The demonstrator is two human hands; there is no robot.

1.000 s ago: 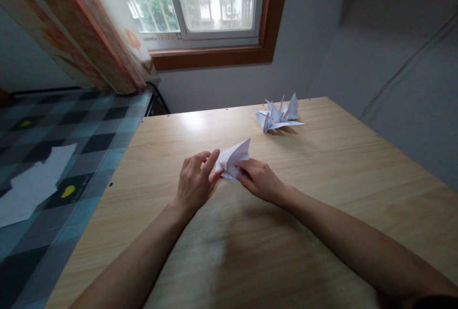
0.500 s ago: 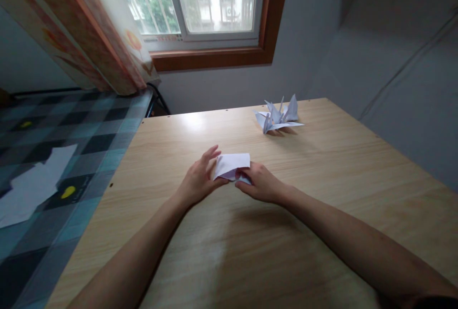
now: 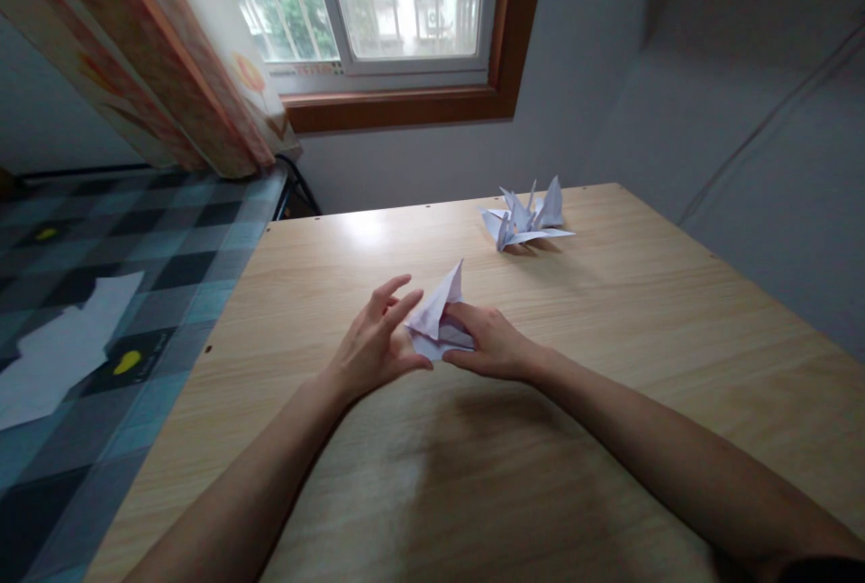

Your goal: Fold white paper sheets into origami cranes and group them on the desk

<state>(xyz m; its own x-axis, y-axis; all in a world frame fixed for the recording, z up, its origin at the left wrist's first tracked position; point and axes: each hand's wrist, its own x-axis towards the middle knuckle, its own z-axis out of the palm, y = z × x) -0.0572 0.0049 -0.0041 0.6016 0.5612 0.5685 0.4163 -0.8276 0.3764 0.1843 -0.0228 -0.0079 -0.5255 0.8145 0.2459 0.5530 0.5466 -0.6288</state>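
Observation:
A small white folded paper (image 3: 434, 313) is between my hands over the middle of the wooden table (image 3: 324, 475). One pointed flap of it stands up and leans toward the window. My right hand (image 3: 490, 340) grips its right side, with the fingers inside the fold and the thumb along the near edge. At the paper's left edge, my left hand (image 3: 375, 335) has its fingers spread and its thumb stretched out just below the paper. Whether the left palm touches the paper's left corner, I cannot tell.
Several white paper cranes (image 3: 523, 215) stand close together near the table's far edge. To the left, white paper sheets (image 3: 60, 349) lie on a checked cloth (image 3: 135, 439). A window (image 3: 405, 2) and a patterned curtain (image 3: 195, 60) are beyond the table.
The paper's broad upper flap has turned up into a raised point, and its lower layer now shows. My left hand's fingers have spread away from the paper. The right hand has barely moved.

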